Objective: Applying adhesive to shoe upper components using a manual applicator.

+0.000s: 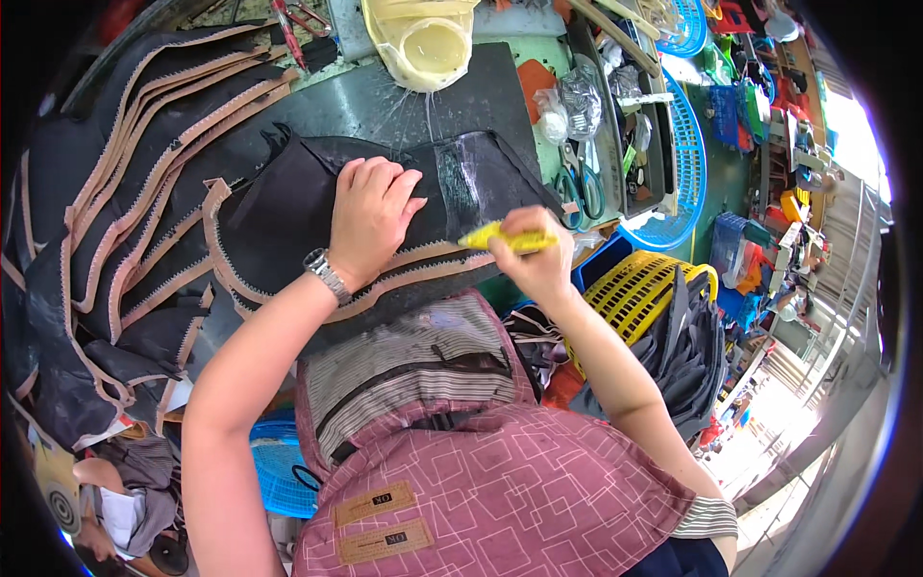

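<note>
A black sheet piece [288, 207] with a tan, zigzag-cut edge lies across the dark work board [505, 87]. My left hand [377, 216] is closed on its upper part, fingers bent and pressed together against the material. In my closed right hand [543, 255] is a yellow tool [495, 237], held slanted with its tip at the piece's tan edge. The tip is too small to make out. A shiny wet-looking patch [461, 178] covers part of the black material. Above it stands a cream-coloured pot [433, 53], with pale strings trailing from its rim.
Several similar black pieces [144, 192] overlap at the left. Scissors [580, 183] lie by a tool tray [635, 144] on the right, beside a blue basket [687, 163]. Below is a yellow basket [635, 298] with black pieces. Another person [120, 510] sits at lower left.
</note>
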A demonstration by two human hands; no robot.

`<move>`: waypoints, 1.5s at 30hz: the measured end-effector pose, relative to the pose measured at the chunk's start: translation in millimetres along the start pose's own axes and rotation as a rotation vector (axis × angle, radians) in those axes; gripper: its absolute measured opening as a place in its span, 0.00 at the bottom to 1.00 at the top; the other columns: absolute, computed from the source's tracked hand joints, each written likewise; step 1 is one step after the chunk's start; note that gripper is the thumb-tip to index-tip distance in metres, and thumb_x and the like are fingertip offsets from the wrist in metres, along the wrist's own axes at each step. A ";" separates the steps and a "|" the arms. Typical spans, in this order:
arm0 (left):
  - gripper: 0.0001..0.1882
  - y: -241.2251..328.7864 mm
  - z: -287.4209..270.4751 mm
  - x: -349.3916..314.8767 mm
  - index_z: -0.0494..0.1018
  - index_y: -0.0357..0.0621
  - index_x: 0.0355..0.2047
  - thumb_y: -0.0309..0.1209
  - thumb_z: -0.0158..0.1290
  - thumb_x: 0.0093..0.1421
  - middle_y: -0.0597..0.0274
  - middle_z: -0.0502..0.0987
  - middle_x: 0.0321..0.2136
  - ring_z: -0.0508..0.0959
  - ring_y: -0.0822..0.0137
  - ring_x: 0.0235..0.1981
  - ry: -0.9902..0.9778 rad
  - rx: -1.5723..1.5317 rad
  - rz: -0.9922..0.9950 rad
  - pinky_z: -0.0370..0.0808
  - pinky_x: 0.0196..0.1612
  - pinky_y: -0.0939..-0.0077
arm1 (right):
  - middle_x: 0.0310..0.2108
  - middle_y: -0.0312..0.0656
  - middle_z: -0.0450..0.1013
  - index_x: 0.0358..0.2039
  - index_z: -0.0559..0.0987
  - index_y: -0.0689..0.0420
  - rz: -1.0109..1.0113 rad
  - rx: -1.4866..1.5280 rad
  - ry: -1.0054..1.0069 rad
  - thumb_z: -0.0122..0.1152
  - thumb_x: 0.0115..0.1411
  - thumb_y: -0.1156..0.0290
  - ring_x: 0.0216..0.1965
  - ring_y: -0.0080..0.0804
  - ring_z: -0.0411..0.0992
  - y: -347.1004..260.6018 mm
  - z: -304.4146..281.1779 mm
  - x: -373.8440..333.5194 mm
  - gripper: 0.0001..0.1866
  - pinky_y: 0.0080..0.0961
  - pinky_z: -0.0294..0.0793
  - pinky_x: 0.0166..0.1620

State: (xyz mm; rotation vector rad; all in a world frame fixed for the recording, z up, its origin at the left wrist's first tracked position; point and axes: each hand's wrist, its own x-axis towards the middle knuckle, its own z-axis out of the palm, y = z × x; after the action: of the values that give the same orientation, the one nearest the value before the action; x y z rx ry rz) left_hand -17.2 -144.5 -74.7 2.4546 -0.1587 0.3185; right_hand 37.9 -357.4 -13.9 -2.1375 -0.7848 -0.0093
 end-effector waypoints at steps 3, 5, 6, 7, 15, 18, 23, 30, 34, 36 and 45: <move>0.11 3.4 7.8 2.8 0.74 0.44 0.31 0.28 0.60 0.45 0.66 0.69 0.29 0.70 0.62 0.38 0.119 -0.017 -0.025 0.64 0.47 0.63 | 0.18 0.37 0.71 0.23 0.71 0.58 0.266 -0.001 -0.060 0.69 0.47 0.68 0.21 0.22 0.71 -0.1 -4.2 12.9 0.13 0.20 0.71 0.27; 0.08 6.6 8.4 4.9 0.74 0.45 0.27 0.27 0.60 0.44 0.66 0.69 0.28 0.70 0.62 0.37 0.142 -0.014 -0.029 0.64 0.45 0.64 | 0.18 0.35 0.71 0.24 0.71 0.59 0.585 0.114 0.076 0.66 0.51 0.65 0.19 0.21 0.68 8.3 -1.9 31.9 0.14 0.18 0.67 0.24; 0.07 8.4 8.3 6.1 0.74 0.45 0.25 0.27 0.60 0.44 0.66 0.69 0.28 0.70 0.62 0.37 0.158 -0.005 -0.032 0.65 0.45 0.64 | 0.18 0.34 0.71 0.24 0.71 0.60 0.656 0.269 0.196 0.62 0.54 0.64 0.17 0.21 0.67 12.1 -1.3 41.8 0.14 0.19 0.65 0.22; 0.06 10.6 8.3 6.9 0.73 0.45 0.23 0.26 0.60 0.44 0.66 0.69 0.27 0.70 0.62 0.37 0.173 0.002 -0.027 0.65 0.44 0.64 | 0.17 0.34 0.69 0.26 0.72 0.60 0.662 0.392 0.249 0.59 0.56 0.65 0.18 0.21 0.67 21.4 2.7 48.5 0.11 0.20 0.65 0.23; 0.07 15.6 17.6 7.3 0.70 0.43 0.24 0.26 0.58 0.46 0.61 0.69 0.30 0.70 0.59 0.39 0.116 0.008 -0.118 0.65 0.46 0.63 | 0.18 0.33 0.68 0.26 0.73 0.59 0.683 0.262 0.189 0.62 0.54 0.68 0.18 0.18 0.64 16.6 7.3 39.2 0.09 0.16 0.62 0.22; 0.07 10.0 5.0 10.6 0.69 0.42 0.26 0.24 0.56 0.49 0.58 0.70 0.32 0.70 0.56 0.40 0.109 -0.133 -0.104 0.66 0.47 0.63 | 0.17 0.39 0.69 0.23 0.72 0.58 0.213 0.028 0.001 0.69 0.45 0.68 0.18 0.26 0.68 2.8 18.1 48.8 0.13 0.22 0.67 0.23; 0.06 21.4 -57.9 -31.7 0.68 0.38 0.31 0.19 0.51 0.51 0.50 0.72 0.35 0.73 0.47 0.38 0.125 -0.364 -0.022 0.72 0.41 0.60 | 0.15 0.38 0.67 0.18 0.68 0.54 -0.336 0.022 -0.315 0.69 0.39 0.70 0.18 0.36 0.69 -25.5 -6.4 46.9 0.14 0.27 0.68 0.22; 0.11 31.0 -135.9 -185.2 0.68 0.42 0.34 0.26 0.53 0.49 0.51 0.73 0.20 0.76 0.51 0.25 -0.755 -0.120 -0.306 0.71 0.29 0.59 | 0.36 0.41 0.75 0.37 0.77 0.58 -0.437 -0.252 -0.249 0.62 0.42 0.83 0.32 0.37 0.75 22.4 21.6 105.2 0.17 0.24 0.76 0.36; 0.13 27.6 -172.7 -218.1 0.67 0.43 0.37 0.35 0.54 0.55 0.53 0.74 0.16 0.75 0.48 0.18 -1.004 0.152 -0.592 0.71 0.25 0.56 | 0.39 0.40 0.74 0.43 0.74 0.57 -0.596 -0.553 -0.451 0.59 0.43 0.80 0.35 0.38 0.75 4.5 2.6 124.5 0.22 0.30 0.77 0.36; 0.14 27.7 -189.8 -217.2 0.69 0.45 0.40 0.35 0.55 0.55 0.51 0.76 0.18 0.77 0.49 0.21 -0.915 0.097 -0.615 0.71 0.25 0.59 | 0.41 0.41 0.75 0.44 0.76 0.54 -0.340 -0.823 -0.365 0.58 0.44 0.82 0.36 0.38 0.76 -9.7 -29.2 135.3 0.23 0.31 0.78 0.38; 0.29 -15.5 -221.1 -81.1 0.66 0.42 0.53 0.19 0.54 0.47 0.49 0.69 0.49 0.70 0.49 0.50 -0.208 0.196 -0.312 0.68 0.51 0.61 | 0.24 0.38 0.76 0.34 0.76 0.62 0.186 0.066 0.265 0.53 0.64 0.70 0.23 0.23 0.74 53.2 -5.6 143.8 0.09 0.17 0.70 0.27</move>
State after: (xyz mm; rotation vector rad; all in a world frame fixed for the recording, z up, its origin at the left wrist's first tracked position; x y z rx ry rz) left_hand -134.0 8.0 62.4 2.6527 0.1754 -0.0609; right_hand 183.5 -309.3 -9.6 -2.0838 -0.4256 -0.1637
